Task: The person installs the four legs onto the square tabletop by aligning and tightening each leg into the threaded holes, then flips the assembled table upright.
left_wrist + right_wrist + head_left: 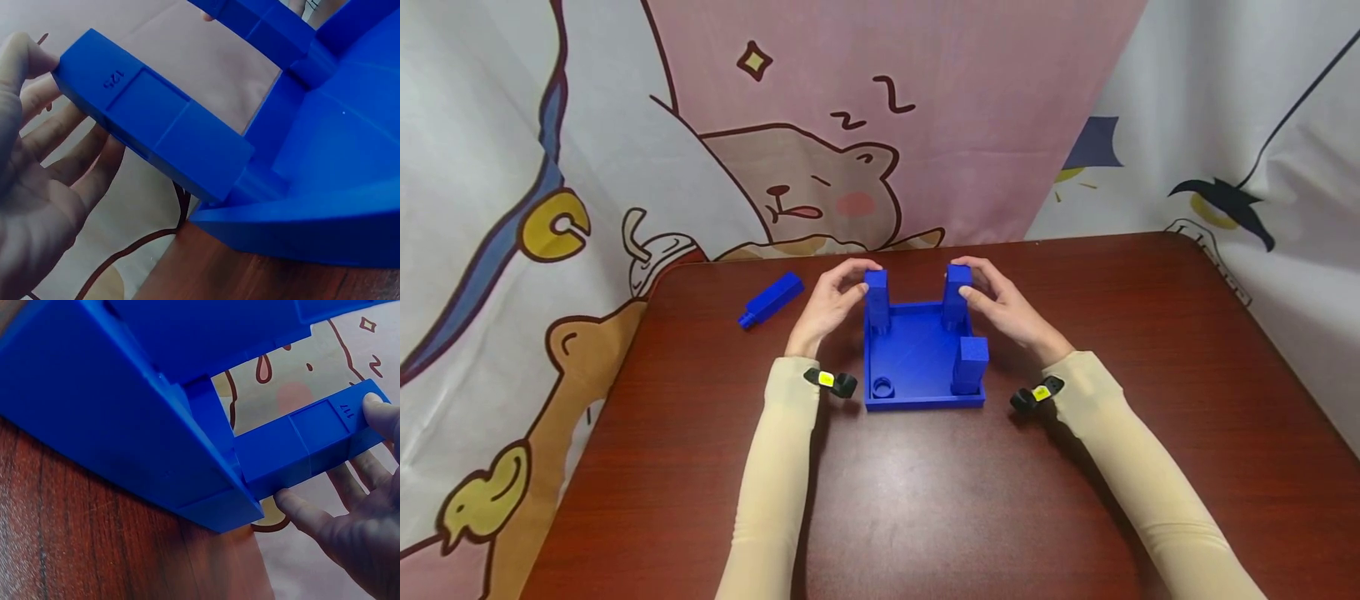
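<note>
A square blue tray-like base (917, 358) with a raised rim lies on the table. Blue square posts stand at three of its corners, and a round socket (883, 388) shows at the front left one. My left hand (829, 304) pinches the top of the back left post (150, 115), marked 125, between thumb and fingers. The back right post (300, 440), marked 117, is gripped near its top by my right hand (1011, 308). Nobody touches the front right post (972, 365). Both gripped posts meet the base at their lower ends.
Left of the base, another blue post (772, 300) lies on its side, its narrow threaded-looking end toward the front left. The dark red-brown table (895, 500) backs onto a printed cloth (985, 108) with cartoon animals. Each wrist carries a small black camera.
</note>
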Available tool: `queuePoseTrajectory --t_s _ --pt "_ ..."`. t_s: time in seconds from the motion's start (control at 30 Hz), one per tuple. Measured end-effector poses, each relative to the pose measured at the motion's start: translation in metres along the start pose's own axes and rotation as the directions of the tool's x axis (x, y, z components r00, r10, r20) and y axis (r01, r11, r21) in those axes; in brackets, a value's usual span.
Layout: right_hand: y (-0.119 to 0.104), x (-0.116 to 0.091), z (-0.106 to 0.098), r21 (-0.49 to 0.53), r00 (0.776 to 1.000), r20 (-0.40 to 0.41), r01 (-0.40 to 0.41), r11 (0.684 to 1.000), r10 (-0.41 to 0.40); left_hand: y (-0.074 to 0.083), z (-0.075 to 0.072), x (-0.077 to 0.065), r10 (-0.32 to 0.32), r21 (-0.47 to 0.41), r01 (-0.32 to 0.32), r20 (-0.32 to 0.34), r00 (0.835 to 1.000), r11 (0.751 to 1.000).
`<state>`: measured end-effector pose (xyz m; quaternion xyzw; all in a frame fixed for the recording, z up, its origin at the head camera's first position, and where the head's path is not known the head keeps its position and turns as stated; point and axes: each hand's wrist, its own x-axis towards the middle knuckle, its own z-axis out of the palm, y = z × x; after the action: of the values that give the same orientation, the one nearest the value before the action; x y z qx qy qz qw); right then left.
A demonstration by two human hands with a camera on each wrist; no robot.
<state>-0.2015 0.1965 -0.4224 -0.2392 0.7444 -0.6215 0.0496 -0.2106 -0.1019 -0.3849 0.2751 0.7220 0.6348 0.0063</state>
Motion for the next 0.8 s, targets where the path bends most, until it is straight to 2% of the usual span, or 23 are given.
queuePoseTrajectory --t_s 0.27,0.43,0.6,0.8 --pt "0.000 0.001 0.000 0.005 1.000 -0.001 -0.003 1.000 0.003 -0.008 -0.003 -0.001 0.038 -0.027 -0.038 0.000 0.999 0.999" --pt "0.001 0.002 0.001 -0.004 1.000 0.001 0.008 1.000 -0.008 -0.008 -0.006 -0.007 0.027 -0.026 -0.028 -0.009 1.000 0.999" --pt "0.002 0.001 0.002 -0.003 1.000 -0.002 0.000 1.000 0.000 -0.005 -0.011 -0.013 -0.015 -0.034 0.014 -0.016 1.000 0.999" --pt "0.000 0.000 0.001 -0.003 1.000 -0.012 -0.001 1.000 0.001 -0.003 -0.023 -0.020 -0.005 -0.006 0.005 -0.032 0.999 1.000"
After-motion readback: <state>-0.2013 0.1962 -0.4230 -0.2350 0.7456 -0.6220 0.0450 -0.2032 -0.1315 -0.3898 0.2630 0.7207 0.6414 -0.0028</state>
